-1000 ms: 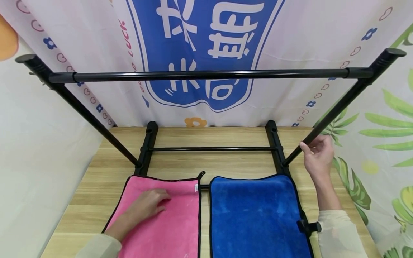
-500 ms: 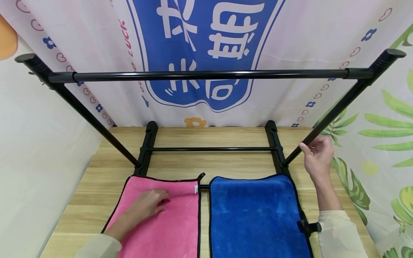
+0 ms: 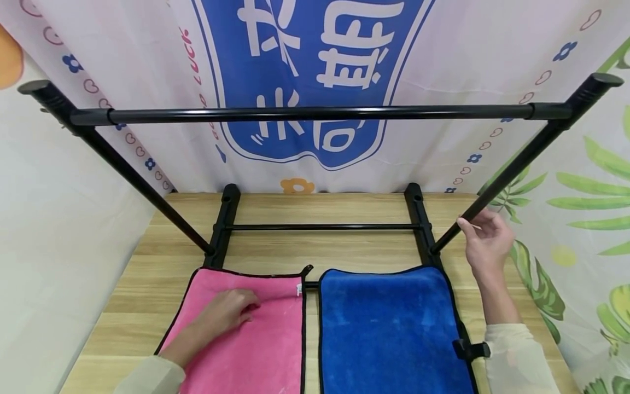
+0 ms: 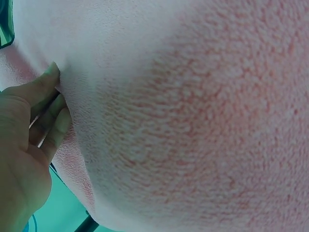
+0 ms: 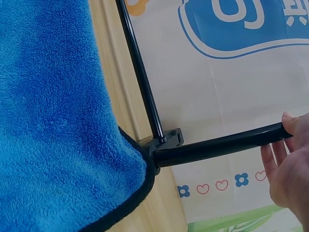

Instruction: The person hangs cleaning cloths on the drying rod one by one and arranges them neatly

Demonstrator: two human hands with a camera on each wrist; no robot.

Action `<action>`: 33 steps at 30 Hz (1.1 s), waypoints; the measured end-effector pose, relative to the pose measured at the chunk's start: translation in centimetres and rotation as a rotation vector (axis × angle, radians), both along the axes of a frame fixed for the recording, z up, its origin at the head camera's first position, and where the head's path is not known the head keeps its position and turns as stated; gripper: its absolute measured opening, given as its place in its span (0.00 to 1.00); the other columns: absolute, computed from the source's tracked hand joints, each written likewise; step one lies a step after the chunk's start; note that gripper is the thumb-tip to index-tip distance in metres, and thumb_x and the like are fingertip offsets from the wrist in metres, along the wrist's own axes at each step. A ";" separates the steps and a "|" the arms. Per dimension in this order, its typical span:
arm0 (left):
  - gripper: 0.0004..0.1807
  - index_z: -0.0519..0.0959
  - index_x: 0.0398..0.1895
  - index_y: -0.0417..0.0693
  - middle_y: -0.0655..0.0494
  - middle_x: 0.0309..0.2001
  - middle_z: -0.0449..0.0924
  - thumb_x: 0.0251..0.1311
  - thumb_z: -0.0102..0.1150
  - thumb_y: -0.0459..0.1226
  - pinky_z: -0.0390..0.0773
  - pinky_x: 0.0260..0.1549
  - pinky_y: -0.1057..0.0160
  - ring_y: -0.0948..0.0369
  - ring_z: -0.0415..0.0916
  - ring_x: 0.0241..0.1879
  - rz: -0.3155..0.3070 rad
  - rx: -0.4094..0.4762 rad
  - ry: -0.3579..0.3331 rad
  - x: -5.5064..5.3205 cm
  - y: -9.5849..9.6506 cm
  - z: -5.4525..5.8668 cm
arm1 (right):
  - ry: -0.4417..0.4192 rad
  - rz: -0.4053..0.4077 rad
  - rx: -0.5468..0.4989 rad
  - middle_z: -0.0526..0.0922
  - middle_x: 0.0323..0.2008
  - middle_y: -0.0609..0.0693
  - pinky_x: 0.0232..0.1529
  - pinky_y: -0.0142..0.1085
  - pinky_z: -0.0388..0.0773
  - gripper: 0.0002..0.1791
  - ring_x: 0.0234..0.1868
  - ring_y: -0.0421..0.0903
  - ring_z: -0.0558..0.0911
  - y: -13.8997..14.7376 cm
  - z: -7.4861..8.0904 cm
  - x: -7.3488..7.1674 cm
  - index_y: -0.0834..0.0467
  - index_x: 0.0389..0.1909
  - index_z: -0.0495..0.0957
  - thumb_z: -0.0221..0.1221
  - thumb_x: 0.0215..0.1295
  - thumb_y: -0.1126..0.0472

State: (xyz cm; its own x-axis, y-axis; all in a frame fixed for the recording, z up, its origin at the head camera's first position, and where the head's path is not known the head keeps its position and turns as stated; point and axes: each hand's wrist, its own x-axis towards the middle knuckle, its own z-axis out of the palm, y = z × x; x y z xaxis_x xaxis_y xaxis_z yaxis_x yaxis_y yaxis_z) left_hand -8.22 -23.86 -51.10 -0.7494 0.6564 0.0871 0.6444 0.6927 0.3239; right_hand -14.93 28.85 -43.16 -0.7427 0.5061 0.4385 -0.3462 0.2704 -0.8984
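Observation:
A pink towel (image 3: 266,339) with dark edging lies on the left of a black metal rack (image 3: 315,113). My left hand (image 3: 223,312) is on this towel, and its thumb and fingers pinch the cloth at a raised fold, as the left wrist view shows. On the right lies a blue towel (image 3: 389,328), also with dark edging. My right hand (image 3: 488,241) holds the rack's right upright pole (image 5: 217,147) low down, thumb on one side and fingers on the other. A crossbar (image 3: 311,285) shows between the towels, otherwise hidden under them.
The rack's feet (image 3: 415,210) stand on a light wooden tabletop (image 3: 315,208), joined by a thin rear bar (image 3: 325,227). A printed curtain (image 3: 443,65) hangs behind. A black clip-like piece (image 3: 471,349) sticks out beside the blue towel, near my right sleeve.
Almost nothing moves. My right hand shifts very slightly on the pole, and the head view tilts a little; my left hand stays in place on the pink towel.

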 end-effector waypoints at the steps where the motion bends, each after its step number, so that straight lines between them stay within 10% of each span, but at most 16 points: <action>1: 0.13 0.88 0.37 0.45 0.58 0.34 0.86 0.47 0.78 0.27 0.86 0.38 0.59 0.61 0.84 0.35 -0.003 0.002 -0.001 0.0 0.0 0.0 | 0.000 -0.002 0.005 0.83 0.32 0.39 0.41 0.24 0.81 0.10 0.35 0.34 0.85 0.0 0.0 0.0 0.77 0.40 0.77 0.67 0.59 0.80; 33: 0.12 0.87 0.31 0.42 0.56 0.30 0.87 0.46 0.67 0.20 0.84 0.31 0.67 0.63 0.85 0.31 -0.096 0.065 -0.042 -1.0 1.0 2.4 | -0.006 0.032 0.048 0.81 0.31 0.38 0.38 0.23 0.80 0.11 0.35 0.34 0.83 0.3 -0.1 -0.1 0.75 0.38 0.72 0.65 0.60 0.81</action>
